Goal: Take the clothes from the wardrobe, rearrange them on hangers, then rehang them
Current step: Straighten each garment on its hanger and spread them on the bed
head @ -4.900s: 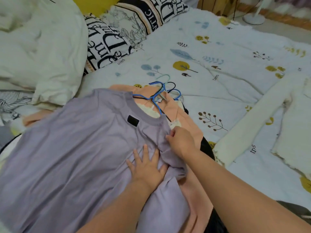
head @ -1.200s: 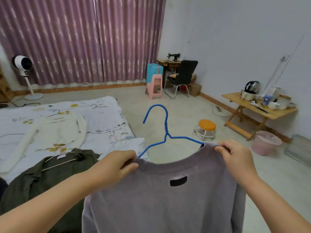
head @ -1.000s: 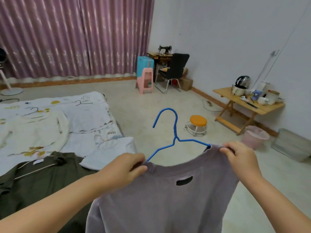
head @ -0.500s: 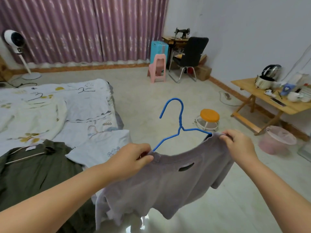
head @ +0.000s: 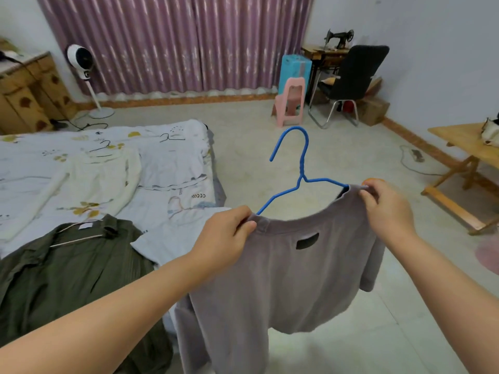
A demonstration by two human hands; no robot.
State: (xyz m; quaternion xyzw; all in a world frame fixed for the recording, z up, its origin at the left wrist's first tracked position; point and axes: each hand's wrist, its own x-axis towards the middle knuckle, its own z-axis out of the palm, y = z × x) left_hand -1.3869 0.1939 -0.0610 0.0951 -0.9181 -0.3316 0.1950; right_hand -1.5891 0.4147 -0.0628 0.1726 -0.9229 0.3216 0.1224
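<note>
left hand pinches the near-left end of the lilac t-shirt collar, fingers curled on the cloth. right hand pinches the far-right shoulder seam, thumb and fingertips pressed on the fabric. shirt hangs in the air between both hands, over the floor, right of the bed. blue hanger sits inside the neck, hook pointing up and far, above and between the grips. hanger's long axis runs near-left to far-right, same line as the hands. right shoulder looks bunched; i'd guess it needs seating before rehanging. wardrobe isn't in view.
</note>
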